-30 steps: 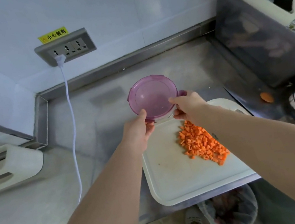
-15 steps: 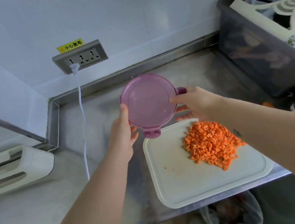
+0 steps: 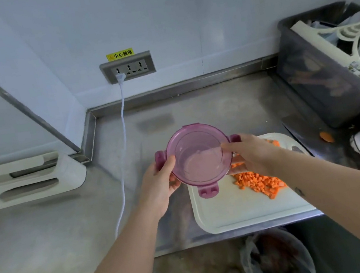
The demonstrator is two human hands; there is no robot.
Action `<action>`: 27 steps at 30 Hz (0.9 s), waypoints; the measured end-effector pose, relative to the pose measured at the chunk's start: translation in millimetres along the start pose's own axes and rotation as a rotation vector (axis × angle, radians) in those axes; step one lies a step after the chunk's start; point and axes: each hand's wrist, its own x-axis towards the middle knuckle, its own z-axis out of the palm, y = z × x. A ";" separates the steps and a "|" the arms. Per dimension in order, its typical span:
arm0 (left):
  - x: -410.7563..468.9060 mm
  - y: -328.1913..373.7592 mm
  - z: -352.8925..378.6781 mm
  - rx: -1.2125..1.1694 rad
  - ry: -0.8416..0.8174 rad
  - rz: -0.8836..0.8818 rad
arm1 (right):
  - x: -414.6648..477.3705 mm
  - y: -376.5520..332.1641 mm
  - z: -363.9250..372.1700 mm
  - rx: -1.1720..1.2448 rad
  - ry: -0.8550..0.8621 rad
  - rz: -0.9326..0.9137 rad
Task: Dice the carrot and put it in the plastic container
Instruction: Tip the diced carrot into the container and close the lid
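A round plastic container with a purple clip lid point(image 3: 198, 154) is held above the far-left corner of the white cutting board point(image 3: 241, 209). My left hand point(image 3: 160, 182) grips its left side, thumb on the lid's edge by a clip. My right hand point(image 3: 251, 155) holds its right side, fingers curled under the clear body. A pile of diced carrot point(image 3: 259, 182) lies on the board beneath my right wrist, partly hidden by the hand.
The board sits on a steel counter point(image 3: 194, 112) near its front edge. A white cable point(image 3: 122, 165) runs from the wall socket point(image 3: 128, 70) down the counter. A dark bin of utensils point(image 3: 321, 74) stands at the right, a carrot slice point(image 3: 326, 136) beside it. A white appliance point(image 3: 24, 181) lies left; a lined waste bin point(image 3: 278, 260) stands below.
The container has been brought nearer and turned level, lid facing up, with both hands shifted to its sides. The camera view has tilted up and back.
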 end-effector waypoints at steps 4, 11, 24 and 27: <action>0.1 22.3 0.3 0.289 -0.023 0.112 | -11.3 -14.6 -5.4 -0.064 -0.003 -0.083; 1.5 65.6 24.7 0.147 -0.139 0.141 | -44.6 -58.3 -4.2 -0.853 0.119 -0.438; 17.5 59.6 32.8 0.191 -0.054 0.274 | -32.8 -63.0 -15.0 -0.850 0.230 -0.427; 29.8 54.4 18.6 0.426 0.025 0.320 | -9.5 -55.1 -1.9 -0.597 0.189 -0.324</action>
